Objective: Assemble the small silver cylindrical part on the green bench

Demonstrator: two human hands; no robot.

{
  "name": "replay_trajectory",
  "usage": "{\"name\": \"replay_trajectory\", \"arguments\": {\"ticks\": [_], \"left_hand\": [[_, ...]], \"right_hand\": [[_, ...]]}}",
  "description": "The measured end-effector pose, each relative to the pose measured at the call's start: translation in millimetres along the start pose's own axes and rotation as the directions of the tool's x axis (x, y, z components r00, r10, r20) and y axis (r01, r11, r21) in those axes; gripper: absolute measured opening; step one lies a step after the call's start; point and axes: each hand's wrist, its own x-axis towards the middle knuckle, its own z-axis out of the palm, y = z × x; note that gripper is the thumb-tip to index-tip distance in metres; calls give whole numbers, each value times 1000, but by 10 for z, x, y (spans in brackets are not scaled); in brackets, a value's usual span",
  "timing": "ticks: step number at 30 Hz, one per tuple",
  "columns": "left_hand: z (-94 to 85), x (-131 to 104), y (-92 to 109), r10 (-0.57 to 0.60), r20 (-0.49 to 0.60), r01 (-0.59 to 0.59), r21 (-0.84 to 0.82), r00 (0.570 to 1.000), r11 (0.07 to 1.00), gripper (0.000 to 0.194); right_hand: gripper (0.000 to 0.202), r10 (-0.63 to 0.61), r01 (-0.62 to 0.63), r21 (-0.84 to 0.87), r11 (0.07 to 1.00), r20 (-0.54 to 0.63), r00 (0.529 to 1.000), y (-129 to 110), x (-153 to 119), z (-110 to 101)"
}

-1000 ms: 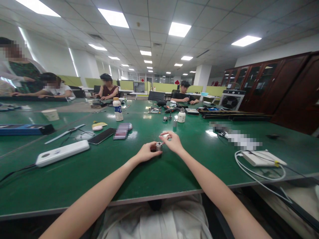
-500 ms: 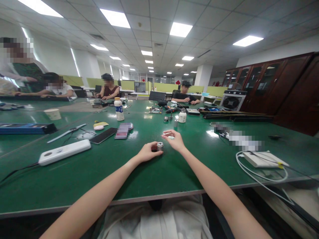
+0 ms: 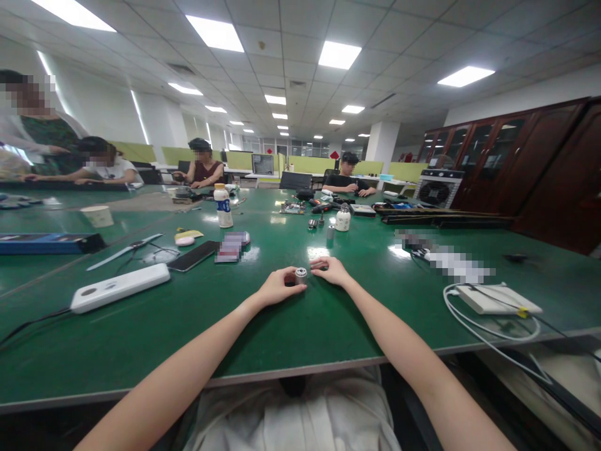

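Observation:
On the green table, my left hand (image 3: 277,287) is closed around a small metal cylinder (image 3: 301,274), thumb in front and fingers behind. The cylinder stands upright, and its round top with dark openings shows. Just right of it, apart from it, is my right hand (image 3: 332,272), fingers curved and apart from the thumb; I see nothing in it. Beyond the hands a smaller grey cylinder (image 3: 331,233) stands upright. Further back are a shiny metal part (image 3: 312,223) and a dark metal part (image 3: 322,219), next to a white rounded bottle (image 3: 342,220).
Left on the green table (image 3: 197,338) lie a white power strip (image 3: 121,288), a black phone (image 3: 194,256) and scissors-like tool (image 3: 124,250); a drink bottle (image 3: 223,207) stands behind. Right is a white box (image 3: 498,299) with cables. Several people sit or stand beyond.
My right hand has come down and sits lower beside the metal cylinder. My left hand and the cylinder have stayed in place.

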Motion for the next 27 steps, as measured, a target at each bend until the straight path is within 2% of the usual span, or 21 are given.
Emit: {"name": "replay_trajectory", "arguments": {"ticks": [3, 6, 9, 13, 18, 21, 24, 27], "left_hand": [[-3, -2, 8, 2, -6, -2, 8, 1000, 1000, 49], [-5, -2, -4, 11, -16, -11, 6, 1000, 1000, 50], [0, 1, -29, 13, -18, -13, -10, 1000, 1000, 51], [12, 5, -47, 21, -17, -22, -58, 1000, 998, 53], [14, 4, -44, 20, -5, -20, -68, 1000, 997, 53], [12, 7, -50, 20, 0, -20, -75, 1000, 997, 52], [9, 11, -57, 17, -4, -17, -63, 1000, 998, 49], [6, 10, -56, 21, -5, -21, -51, 1000, 998, 50]], "right_hand": [[22, -11, 11, -6, 1000, -35, 999, -92, -20, 3], [13, -80, 88, 89, 992, -84, 993, -265, -50, 31], [16, -176, 187, 182, 965, -75, 981, -462, -99, 93], [17, -241, 246, 192, 950, -49, 969, -622, -181, 183], [16, -251, 255, 109, 961, -52, 967, -674, -242, 198], [24, -188, 193, 14, 981, -152, 970, -692, -248, 160], [29, -140, 147, 13, 989, -231, 963, -703, -252, 128], [34, -190, 204, 83, 975, -151, 970, -711, -275, 130]]}}
